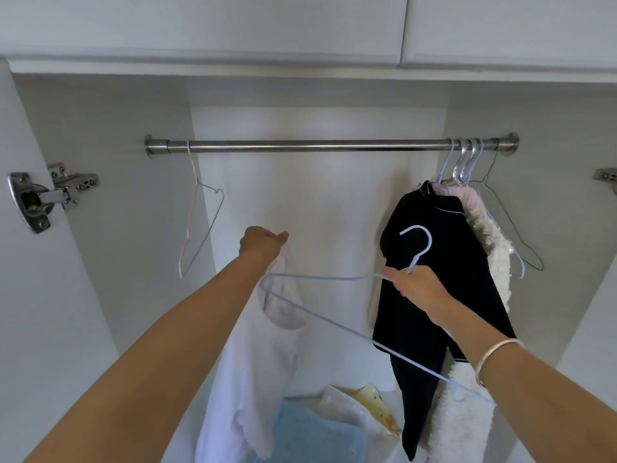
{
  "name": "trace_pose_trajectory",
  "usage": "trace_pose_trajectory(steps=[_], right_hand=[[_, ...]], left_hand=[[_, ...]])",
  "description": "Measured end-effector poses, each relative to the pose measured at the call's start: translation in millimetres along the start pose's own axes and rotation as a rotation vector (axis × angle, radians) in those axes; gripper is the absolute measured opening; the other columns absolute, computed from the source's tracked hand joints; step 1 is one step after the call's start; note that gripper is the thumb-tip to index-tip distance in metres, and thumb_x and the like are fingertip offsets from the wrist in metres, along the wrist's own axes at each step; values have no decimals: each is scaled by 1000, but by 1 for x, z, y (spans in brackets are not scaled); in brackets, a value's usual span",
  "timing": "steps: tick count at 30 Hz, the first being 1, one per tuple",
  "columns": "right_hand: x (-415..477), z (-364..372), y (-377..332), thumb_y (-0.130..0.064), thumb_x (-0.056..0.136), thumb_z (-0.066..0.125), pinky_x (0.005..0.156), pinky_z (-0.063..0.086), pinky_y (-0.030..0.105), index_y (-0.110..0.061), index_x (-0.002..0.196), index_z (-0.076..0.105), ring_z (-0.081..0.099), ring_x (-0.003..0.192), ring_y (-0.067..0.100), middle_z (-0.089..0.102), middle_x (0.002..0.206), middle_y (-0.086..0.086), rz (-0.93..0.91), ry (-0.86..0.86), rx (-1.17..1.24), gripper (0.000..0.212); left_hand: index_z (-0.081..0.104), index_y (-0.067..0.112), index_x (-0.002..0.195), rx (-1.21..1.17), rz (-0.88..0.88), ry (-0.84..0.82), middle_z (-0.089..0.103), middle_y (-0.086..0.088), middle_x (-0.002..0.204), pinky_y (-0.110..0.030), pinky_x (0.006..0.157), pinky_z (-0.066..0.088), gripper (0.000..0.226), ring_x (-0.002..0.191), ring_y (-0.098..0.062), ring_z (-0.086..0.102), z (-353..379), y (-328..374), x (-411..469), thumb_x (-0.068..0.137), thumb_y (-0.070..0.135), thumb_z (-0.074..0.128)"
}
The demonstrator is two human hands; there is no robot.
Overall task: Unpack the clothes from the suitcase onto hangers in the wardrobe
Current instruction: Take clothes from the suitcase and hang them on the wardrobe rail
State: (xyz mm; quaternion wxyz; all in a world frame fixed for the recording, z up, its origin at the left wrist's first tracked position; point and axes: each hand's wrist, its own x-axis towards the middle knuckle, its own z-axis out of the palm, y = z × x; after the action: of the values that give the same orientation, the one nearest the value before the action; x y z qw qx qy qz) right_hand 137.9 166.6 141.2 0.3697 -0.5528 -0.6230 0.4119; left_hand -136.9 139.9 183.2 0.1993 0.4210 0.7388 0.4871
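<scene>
Left hand [262,243] pinches white garment [257,359]; right hand [414,285] grips one blue hanger [320,320]. Rail [317,146]: one bare hanger [200,228] at left end, two hung garments at right end.

The left hand [263,243] is seen from behind, so the fingertips pinching the white garment [257,362] stay out of sight, and the garment's lower end runs off the bottom edge. The right hand [417,289] covers the neck of the pale blue hanger [334,315], whose far shoulder passes behind the wrist. The black top [434,295] hides most of the fluffy cream garment [490,248] and the hangers under both. Folded items on the wardrobe floor, a light blue cloth [314,436] and possibly a yellow patterned piece [377,402], are cut off below. The suitcase is nowhere in view.
</scene>
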Motion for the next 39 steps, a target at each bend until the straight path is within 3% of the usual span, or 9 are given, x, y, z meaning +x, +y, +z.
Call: trace_pose_trajectory(steps=[3, 7, 13, 16, 22, 28, 33, 37, 39], right_hand=[[-2, 22, -9, -51, 91, 53, 55, 32, 21, -14, 64, 50, 39, 54, 10, 44, 62, 0, 1, -98, -20, 45], [0, 26, -14, -42, 94, 53, 43, 27, 15, -16, 63, 44, 32, 44, 5, 36, 58, -1, 13, -211, 26, 41], [8, 1, -5, -39, 93, 57, 40, 28, 10, -19, 58, 33, 29, 43, 4, 32, 56, -2, -84, -110, -9, 47], [8, 1, -2, -39, 93, 56, 51, 30, 18, -17, 60, 30, 29, 49, 8, 29, 59, 1, -148, -110, -34, 47], [2, -15, -6, -32, 95, 55, 57, 33, 19, -8, 76, 46, 32, 57, 11, 34, 62, 3, -274, -73, -81, 32], [-13, 22, -26, -27, 95, 56, 53, 28, 22, -15, 61, 33, 31, 53, 9, 32, 58, -1, -344, -91, -84, 42], [-14, 61, -34, -23, 96, 48, 56, 33, 23, -13, 70, 47, 41, 58, 12, 44, 61, -1, -239, -78, 89, 29], [-15, 64, -38, -16, 91, 42, 54, 32, 22, -13, 70, 51, 42, 55, 10, 50, 58, -3, -93, -120, 333, 23], [-17, 64, -41, -14, 86, 44, 51, 29, 24, -12, 67, 50, 38, 51, 12, 47, 54, 0, -36, -71, 457, 20]], left_hand=[[55, 10, 65, 90, 103, -15, 55, -7, 69, -26, 68, 39, 35, 65, -20, 52, 9, 5, -7, 88, 36, 65], [61, 9, 72, 131, 203, 23, 59, -10, 74, -26, 67, 40, 29, 70, -22, 54, 7, 12, -6, 87, 33, 66], [65, 6, 75, 83, 132, 5, 56, 0, 68, -24, 72, 39, 26, 79, -19, 54, -7, -3, 1, 86, 29, 70], [69, 4, 82, 49, 142, -19, 60, -2, 78, -24, 74, 39, 25, 80, -17, 54, 4, -5, -4, 85, 29, 70], [63, 12, 62, -9, 129, 1, 57, 5, 62, -23, 67, 39, 28, 71, -16, 55, 8, -5, -4, 81, 29, 75], [62, 14, 56, -12, 223, -141, 56, 5, 57, -20, 60, 40, 31, 59, -9, 52, 34, 19, -29, 78, 29, 78], [64, 14, 54, -76, 283, -197, 59, 2, 54, -21, 55, 40, 31, 55, -12, 53, 57, 43, -49, 78, 28, 76], [70, 2, 70, -166, 219, -354, 70, -13, 74, -35, 73, 59, 28, 72, -26, 67, 46, 49, -54, 86, 26, 68], [71, -1, 75, 18, 313, -279, 72, -17, 80, -42, 78, 59, 32, 78, -31, 69, 37, 48, -50, 86, 27, 62]])
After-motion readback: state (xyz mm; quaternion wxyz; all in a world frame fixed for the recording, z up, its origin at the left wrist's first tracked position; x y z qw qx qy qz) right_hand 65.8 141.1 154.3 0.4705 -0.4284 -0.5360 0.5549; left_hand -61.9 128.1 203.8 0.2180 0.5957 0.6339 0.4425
